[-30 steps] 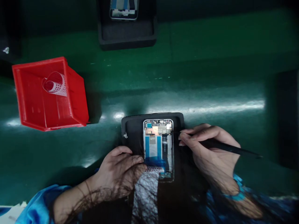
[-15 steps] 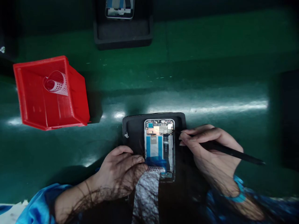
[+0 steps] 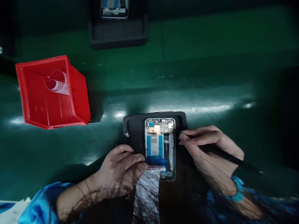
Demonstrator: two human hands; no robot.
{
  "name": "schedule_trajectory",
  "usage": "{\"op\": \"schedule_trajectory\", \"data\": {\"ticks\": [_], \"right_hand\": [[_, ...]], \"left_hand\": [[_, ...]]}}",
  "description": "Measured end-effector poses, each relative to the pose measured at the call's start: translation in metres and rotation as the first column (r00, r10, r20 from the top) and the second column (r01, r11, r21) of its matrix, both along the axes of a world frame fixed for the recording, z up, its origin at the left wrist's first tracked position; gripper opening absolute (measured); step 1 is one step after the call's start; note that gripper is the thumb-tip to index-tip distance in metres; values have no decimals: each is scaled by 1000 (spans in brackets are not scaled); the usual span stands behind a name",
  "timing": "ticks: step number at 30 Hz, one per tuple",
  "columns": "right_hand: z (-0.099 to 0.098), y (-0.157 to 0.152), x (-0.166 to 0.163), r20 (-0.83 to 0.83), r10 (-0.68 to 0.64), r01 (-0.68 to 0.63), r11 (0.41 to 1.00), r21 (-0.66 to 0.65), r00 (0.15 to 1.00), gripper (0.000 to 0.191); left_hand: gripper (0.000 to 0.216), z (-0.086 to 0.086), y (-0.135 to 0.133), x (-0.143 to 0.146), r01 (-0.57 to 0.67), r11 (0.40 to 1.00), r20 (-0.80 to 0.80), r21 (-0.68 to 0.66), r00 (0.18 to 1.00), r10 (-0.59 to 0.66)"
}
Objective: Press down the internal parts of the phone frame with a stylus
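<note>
An opened phone [image 3: 160, 146] with its circuit board and blue strips showing lies in a black foam holder [image 3: 133, 130] on the green table. My left hand [image 3: 121, 169] rests curled on the holder's lower left, fingertips pressed at the phone's lower left edge. My right hand [image 3: 210, 149] grips a thin black stylus-like tool [image 3: 233, 160] like a pen, its tip just right of the phone's upper right side. Dark hair strands hang across the lower middle and hide the phone's bottom end.
A red plastic bin [image 3: 51, 93] holding a curled perforated white sheet [image 3: 58, 82] stands at the left. A second black holder [image 3: 116, 31] with another opened phone [image 3: 114, 8] sits at the far top edge. Blue sleeves cover both forearms.
The view has drifted slightly, shifting the far holder left. My right hand's tool has tilted a little lower at its rear end. Both hands stay at the phone.
</note>
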State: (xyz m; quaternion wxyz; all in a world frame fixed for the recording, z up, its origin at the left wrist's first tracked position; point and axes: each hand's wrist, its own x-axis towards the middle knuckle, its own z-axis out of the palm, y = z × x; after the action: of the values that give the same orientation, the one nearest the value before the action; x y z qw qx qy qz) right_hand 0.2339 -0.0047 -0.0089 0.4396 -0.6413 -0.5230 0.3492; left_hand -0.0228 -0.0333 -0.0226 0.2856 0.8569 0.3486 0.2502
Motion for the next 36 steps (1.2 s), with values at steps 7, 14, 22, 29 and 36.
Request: {"op": "schedule_trajectory", "data": {"ticks": [7,14,22,29,36], "right_hand": [[-10,2,4,-230,-69,67,998,-15,971,24],[-18,6,8,-318,-74,70,997,-26,945,24],[-6,4,0,-180,-71,67,997,-26,981,24],[-4,5,-2,-98,-48,48,999,-6,994,25],[-4,-4,0,151,70,-89,988,125,986,23]], "left_hand": [[15,1,2,1,4,999,-38,-32,999,-5],[10,13,13,13,-55,998,-12,-10,998,55],[10,12,13,13,-35,999,-3,-8,999,35],[9,10,11,12,-43,999,-5,-18,999,43],[9,10,11,11,-30,999,-21,-16,999,30]]}}
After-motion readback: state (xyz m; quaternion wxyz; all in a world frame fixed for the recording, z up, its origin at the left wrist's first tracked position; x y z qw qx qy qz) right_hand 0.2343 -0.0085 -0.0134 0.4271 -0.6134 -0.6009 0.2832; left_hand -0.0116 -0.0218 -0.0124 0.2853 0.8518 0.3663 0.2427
